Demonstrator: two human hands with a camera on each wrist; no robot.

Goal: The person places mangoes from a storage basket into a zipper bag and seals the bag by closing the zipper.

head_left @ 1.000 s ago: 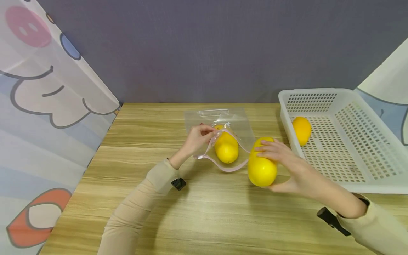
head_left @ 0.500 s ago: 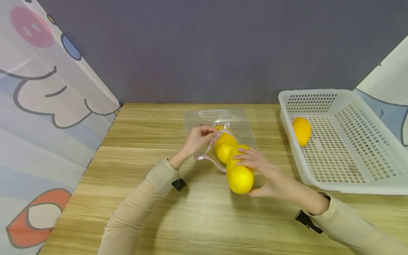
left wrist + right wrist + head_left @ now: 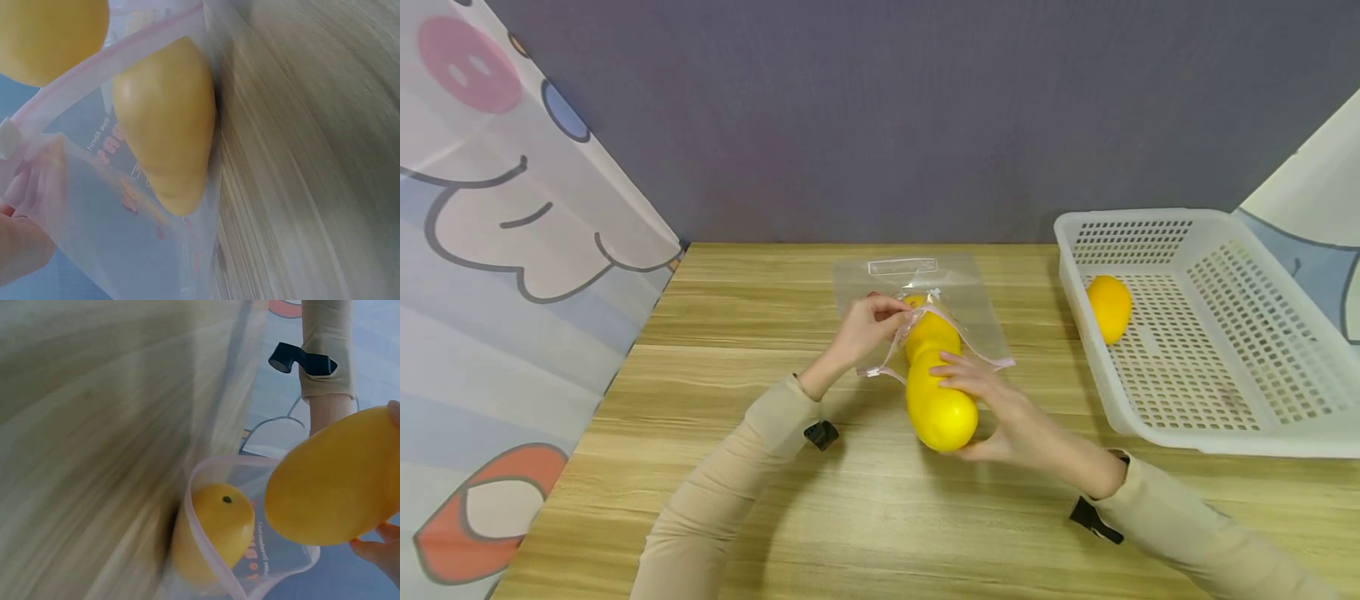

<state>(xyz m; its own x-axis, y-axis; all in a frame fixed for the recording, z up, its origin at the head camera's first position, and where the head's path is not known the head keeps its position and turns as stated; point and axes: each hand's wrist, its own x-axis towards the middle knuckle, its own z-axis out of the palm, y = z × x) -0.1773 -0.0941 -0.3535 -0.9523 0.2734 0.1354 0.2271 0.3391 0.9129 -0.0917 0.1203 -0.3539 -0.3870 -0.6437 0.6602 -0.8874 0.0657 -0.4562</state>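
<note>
**Second fruit at the mouth of the bag**

The right hand (image 3: 1000, 412) grips a yellow fruit (image 3: 938, 408), fingers curled over its top and thumb under its near side. The fruit lies just in front of the open mouth of the clear bag (image 3: 917, 292), its far end touching or overlapping a second fruit (image 3: 931, 329) that already sits inside. In the right wrist view the held fruit (image 3: 337, 481) hangs beside the pink zip rim, with the inner fruit (image 3: 215, 534) deep in the pocket.

The left hand (image 3: 868, 325) pinches the bag's upper lip between thumb and fingers and holds it lifted, so the mouth gapes toward the near side. The left wrist view shows the inner fruit (image 3: 165, 125) through the film, with the fingers (image 3: 22, 240) behind the plastic at the lower left.

The bag lies flat on the table (image 3: 737, 500) at its far middle. To the right stands a white basket (image 3: 1225, 433), and a third fruit (image 3: 1109, 307) rests in its far left corner, well apart from both hands.

A second ago the right hand held its fruit farther right, between the bag and the basket. Half a second ago it was at the bag's right corner. Now it lines up with the mouth, and the right forearm has swung left with it. The left hand, the inner fruit and the basket's fruit have not shifted.
</note>
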